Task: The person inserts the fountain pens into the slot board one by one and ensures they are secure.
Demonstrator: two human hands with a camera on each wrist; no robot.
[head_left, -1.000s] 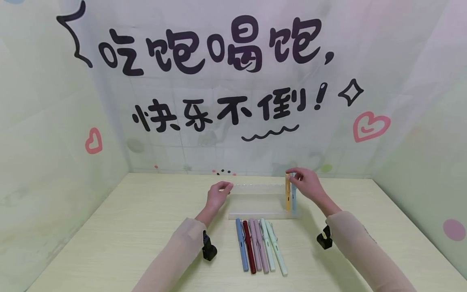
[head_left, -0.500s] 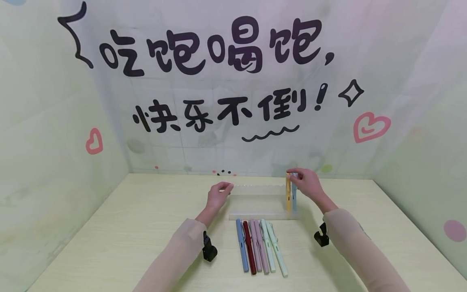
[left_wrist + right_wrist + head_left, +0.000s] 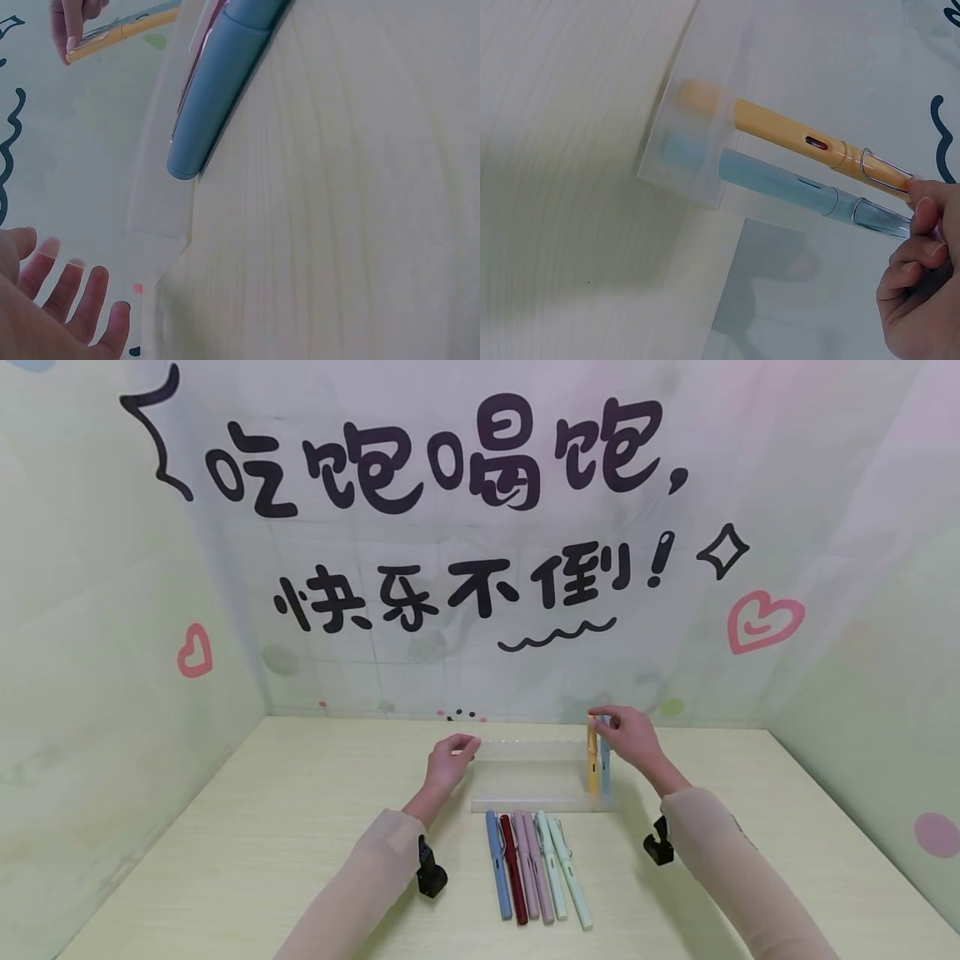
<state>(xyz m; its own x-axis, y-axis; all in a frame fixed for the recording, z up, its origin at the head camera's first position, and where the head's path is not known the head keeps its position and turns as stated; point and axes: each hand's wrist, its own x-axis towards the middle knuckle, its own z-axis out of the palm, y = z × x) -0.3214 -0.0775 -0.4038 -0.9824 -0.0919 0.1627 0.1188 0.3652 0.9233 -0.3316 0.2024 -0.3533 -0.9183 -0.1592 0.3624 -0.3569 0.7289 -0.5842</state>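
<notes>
A translucent pen rack [image 3: 528, 805] with a notched top edge stands at the middle back. At its right end, a yellow pen [image 3: 592, 768] and a light blue pen [image 3: 606, 770] stand side by side, their lower ends inside the frosted base [image 3: 697, 112]. My right hand [image 3: 632, 737] pinches the yellow pen's top, its other fingers curled near the light blue one. My left hand [image 3: 448, 762] holds the rack's upper left corner between thumb and fingers; in the left wrist view, its lower fingers [image 3: 94, 300] are spread beyond the edge.
In front of the rack lie several capped pens: a blue pen [image 3: 498, 864], a dark red pen [image 3: 513, 868], two purple pens [image 3: 533, 868] and two mint green pens [image 3: 562, 868]. They rest on a pale wooden table [image 3: 285, 852]. A printed cloth backdrop [image 3: 420, 677] rises behind.
My right wrist and forearm have shifted slightly left, while the fingers stay at the yellow pen's top. My left hand and the pens on the table look unchanged.
</notes>
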